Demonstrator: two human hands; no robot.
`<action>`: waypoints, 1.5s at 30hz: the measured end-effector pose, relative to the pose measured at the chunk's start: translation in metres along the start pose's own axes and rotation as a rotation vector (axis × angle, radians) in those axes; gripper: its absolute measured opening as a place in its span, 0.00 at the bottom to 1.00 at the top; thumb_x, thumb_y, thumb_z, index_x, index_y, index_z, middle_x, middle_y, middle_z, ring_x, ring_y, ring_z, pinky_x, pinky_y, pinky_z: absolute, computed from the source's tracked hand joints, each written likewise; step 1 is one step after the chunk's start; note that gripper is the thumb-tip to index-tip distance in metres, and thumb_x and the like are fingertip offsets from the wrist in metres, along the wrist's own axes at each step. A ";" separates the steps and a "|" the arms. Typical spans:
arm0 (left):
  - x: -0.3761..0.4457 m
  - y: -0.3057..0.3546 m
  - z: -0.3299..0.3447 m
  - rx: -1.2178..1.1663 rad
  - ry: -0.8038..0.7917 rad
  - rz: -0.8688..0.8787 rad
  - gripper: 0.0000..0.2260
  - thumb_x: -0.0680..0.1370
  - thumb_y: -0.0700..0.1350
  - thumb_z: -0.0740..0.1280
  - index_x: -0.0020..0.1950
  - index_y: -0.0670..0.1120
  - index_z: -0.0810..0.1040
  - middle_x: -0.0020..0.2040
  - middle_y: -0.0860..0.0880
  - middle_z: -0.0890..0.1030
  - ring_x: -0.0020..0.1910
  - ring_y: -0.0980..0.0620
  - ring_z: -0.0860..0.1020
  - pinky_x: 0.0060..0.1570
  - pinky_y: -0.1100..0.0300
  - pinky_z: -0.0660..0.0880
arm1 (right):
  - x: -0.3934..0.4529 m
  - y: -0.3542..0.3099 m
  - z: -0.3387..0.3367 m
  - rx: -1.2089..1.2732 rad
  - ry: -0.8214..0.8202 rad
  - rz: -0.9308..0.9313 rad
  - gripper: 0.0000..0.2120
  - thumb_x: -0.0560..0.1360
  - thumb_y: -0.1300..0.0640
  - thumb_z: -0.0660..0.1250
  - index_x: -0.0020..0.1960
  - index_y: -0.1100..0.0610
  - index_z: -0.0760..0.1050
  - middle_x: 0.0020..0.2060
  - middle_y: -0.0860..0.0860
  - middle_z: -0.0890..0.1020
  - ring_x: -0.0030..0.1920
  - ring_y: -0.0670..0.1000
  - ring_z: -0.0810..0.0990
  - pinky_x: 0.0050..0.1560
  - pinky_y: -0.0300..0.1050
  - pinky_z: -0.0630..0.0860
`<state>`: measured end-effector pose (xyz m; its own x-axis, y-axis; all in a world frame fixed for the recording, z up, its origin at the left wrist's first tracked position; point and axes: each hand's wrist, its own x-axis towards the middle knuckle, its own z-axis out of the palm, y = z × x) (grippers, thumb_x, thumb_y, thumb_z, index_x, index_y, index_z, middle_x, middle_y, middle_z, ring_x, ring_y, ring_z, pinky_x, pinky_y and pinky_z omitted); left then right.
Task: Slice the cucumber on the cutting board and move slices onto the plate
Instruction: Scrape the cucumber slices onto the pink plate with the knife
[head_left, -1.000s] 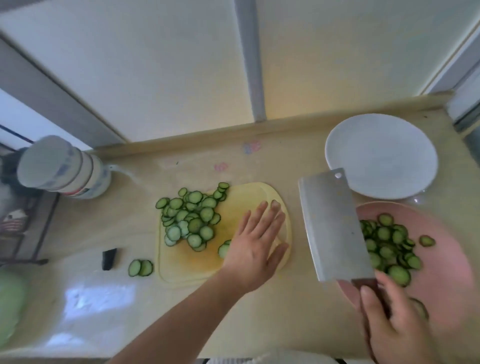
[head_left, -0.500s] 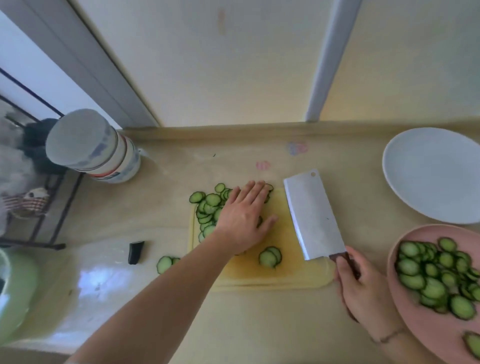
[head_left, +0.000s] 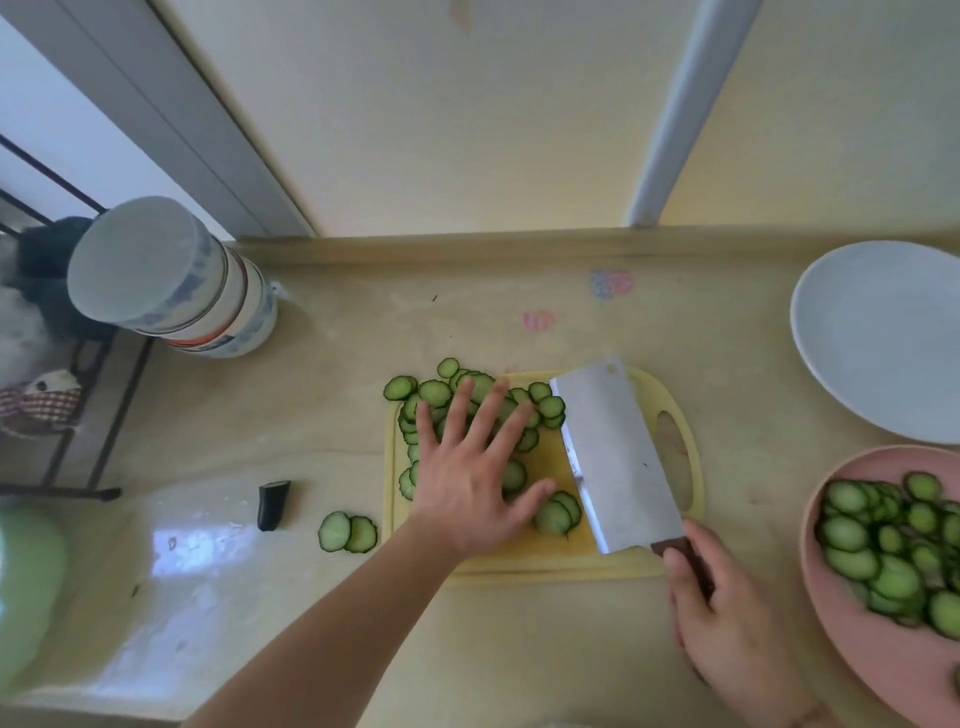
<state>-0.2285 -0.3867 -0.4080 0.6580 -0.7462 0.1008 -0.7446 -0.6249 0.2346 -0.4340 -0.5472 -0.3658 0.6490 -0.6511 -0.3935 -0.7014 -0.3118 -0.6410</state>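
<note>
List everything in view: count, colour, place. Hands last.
Cutting board: one, yellow, counter centre.
Slices on board: many, green, under left hand.
Loose slices: two, green, counter left of board.
Cucumber end: one, dark, left of those.
Cleaver: one, steel, flat on board.
Pink plate: one, right, holding slices.
White plate: one, far right.
Bowl stack: one, white-blue, back left.
Left hand: spread over slices.
Right hand: grip on cleaver handle.

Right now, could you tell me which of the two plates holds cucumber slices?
The pink plate at the right edge holds them; the white plate behind it is bare.
</note>
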 end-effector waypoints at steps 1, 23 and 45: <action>-0.004 -0.001 0.001 0.004 -0.013 -0.008 0.35 0.76 0.71 0.57 0.77 0.53 0.68 0.80 0.49 0.64 0.81 0.41 0.57 0.73 0.27 0.51 | -0.004 0.001 0.006 -0.011 0.002 -0.002 0.14 0.77 0.51 0.62 0.60 0.53 0.77 0.29 0.43 0.79 0.32 0.52 0.80 0.39 0.46 0.76; -0.005 0.000 0.004 0.040 -0.129 -0.023 0.40 0.77 0.74 0.50 0.82 0.51 0.56 0.83 0.50 0.55 0.82 0.44 0.54 0.74 0.32 0.55 | -0.015 -0.047 0.046 0.119 -0.224 -0.105 0.11 0.80 0.57 0.61 0.47 0.40 0.68 0.28 0.33 0.79 0.27 0.42 0.78 0.34 0.30 0.73; -0.016 0.035 0.006 -0.059 -0.080 0.100 0.35 0.80 0.67 0.56 0.82 0.50 0.59 0.83 0.49 0.55 0.82 0.43 0.50 0.75 0.30 0.51 | -0.028 -0.012 0.021 0.545 -0.245 -0.016 0.15 0.81 0.63 0.59 0.49 0.43 0.75 0.31 0.61 0.75 0.22 0.53 0.68 0.22 0.40 0.67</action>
<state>-0.2659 -0.3986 -0.4075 0.5681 -0.8215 0.0496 -0.7967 -0.5337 0.2836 -0.4376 -0.5104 -0.3605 0.7529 -0.4504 -0.4799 -0.4808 0.1215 -0.8684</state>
